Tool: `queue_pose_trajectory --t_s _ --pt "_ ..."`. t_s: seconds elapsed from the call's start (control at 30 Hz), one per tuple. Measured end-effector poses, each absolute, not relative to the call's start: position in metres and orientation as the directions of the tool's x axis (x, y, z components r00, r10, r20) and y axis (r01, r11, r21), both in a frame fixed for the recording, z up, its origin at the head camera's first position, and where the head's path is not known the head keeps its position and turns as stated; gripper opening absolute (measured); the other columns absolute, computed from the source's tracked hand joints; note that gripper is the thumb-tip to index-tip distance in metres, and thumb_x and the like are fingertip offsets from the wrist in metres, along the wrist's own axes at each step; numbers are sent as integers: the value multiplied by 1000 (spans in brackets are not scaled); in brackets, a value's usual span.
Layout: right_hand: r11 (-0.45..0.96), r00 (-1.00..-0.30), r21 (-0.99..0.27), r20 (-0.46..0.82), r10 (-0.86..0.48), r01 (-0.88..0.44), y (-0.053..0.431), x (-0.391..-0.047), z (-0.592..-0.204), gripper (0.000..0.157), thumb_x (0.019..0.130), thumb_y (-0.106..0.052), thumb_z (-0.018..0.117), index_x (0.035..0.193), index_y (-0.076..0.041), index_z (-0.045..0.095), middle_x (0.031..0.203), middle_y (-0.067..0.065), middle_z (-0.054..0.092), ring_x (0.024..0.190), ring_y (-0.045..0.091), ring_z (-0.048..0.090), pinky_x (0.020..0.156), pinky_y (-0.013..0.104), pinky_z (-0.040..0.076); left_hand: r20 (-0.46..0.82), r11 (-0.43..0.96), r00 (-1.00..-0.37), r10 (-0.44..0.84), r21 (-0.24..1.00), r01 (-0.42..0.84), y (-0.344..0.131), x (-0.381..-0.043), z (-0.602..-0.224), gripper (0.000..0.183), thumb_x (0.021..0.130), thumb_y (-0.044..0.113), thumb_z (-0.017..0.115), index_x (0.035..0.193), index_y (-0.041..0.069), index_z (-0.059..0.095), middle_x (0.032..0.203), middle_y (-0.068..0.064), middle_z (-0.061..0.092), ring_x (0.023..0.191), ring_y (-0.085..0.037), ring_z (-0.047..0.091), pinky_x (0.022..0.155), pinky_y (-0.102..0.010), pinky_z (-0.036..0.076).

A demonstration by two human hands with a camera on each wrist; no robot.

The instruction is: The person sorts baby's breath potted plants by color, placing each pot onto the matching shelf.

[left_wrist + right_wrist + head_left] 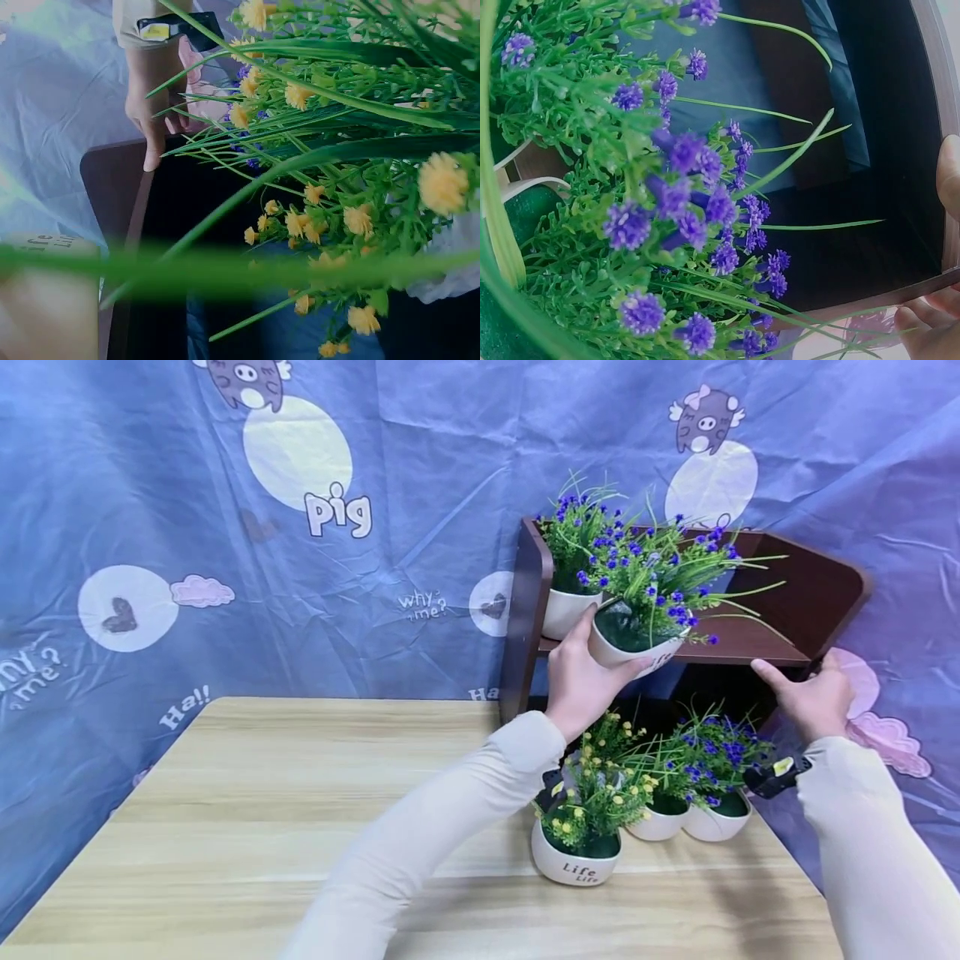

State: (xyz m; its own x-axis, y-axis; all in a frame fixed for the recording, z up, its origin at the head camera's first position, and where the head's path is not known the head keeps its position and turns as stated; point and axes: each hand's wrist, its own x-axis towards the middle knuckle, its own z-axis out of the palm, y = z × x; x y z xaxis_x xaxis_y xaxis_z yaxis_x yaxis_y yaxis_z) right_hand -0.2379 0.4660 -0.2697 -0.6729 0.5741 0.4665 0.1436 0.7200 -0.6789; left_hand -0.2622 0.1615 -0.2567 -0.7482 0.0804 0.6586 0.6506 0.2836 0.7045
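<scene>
In the head view my left hand [581, 685] grips a white pot [630, 652] of artificial purple flowers, thumb along its front. Tilted, it is held in front of the upper level of a dark brown shelf [765, 643]. Part of this pot [52, 304] shows blurred in the left wrist view. My right hand [813, 697] holds the shelf's right front corner, thumb on the board's front edge and fingers around the side panel; its fingertips [949, 180] appear at the edge of the right wrist view. Another purple-flowered pot [570, 612] stands upright at the upper level's left end.
Below the arms, a white pot with yellow flowers [576, 862] stands on the wooden table [300, 793]. Behind it to the right are two more pots, one with purple flowers [716, 822]. A blue printed cloth [420, 468] hangs behind.
</scene>
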Motion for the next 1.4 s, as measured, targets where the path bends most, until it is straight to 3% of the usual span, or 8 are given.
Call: queue_pose_trajectory --t_s 0.2,0.63,0.87,1.1,1.23,1.4 --pt "719 -669 -680 469 577 145 466 -238 -269 69 77 -38 64 124 5 41 120 28 47 110 40 40 91 48 27 686 270 -723 81 683 679 173 -261 -257 85 68 45 73 138 20 33 132 5 44 109 -11 51 82 -20 45" --pt "721 -688 -676 450 569 153 466 -235 -268 73 78 -39 63 129 6 37 122 30 45 111 43 38 92 50 27 705 395 -704 86 625 674 190 -261 -255 86 72 40 70 140 11 27 140 -1 33 113 -15 50 86 -23 45" --pt "709 -697 -689 435 571 151 465 -239 -270 74 78 -41 63 130 4 36 125 28 44 113 39 38 95 47 28 662 379 -744 90 668 640 196 -258 -252 86 75 32 69 142 20 17 143 3 24 112 -16 49 85 -24 45" --pt "708 -689 -692 447 571 138 463 -240 -270 71 78 -39 63 129 4 38 124 26 44 111 37 39 94 45 29 681 422 -724 112 627 655 198 -259 -251 64 76 24 69 131 17 36 145 1 16 128 -9 27 93 -20 38" --pt "698 -689 -701 434 580 146 463 -240 -269 71 77 -39 63 130 2 37 125 25 44 113 36 39 96 44 28 728 419 -676 115 582 697 197 -263 -253 59 76 27 69 126 12 42 144 2 18 124 -9 34 91 -16 38" --pt "694 -687 -702 425 590 161 464 -240 -269 72 77 -41 63 130 1 38 126 23 45 112 34 39 95 40 30 791 426 -601 116 507 749 194 -269 -254 51 76 31 69 120 11 51 138 1 32 119 -11 42 90 -16 39"
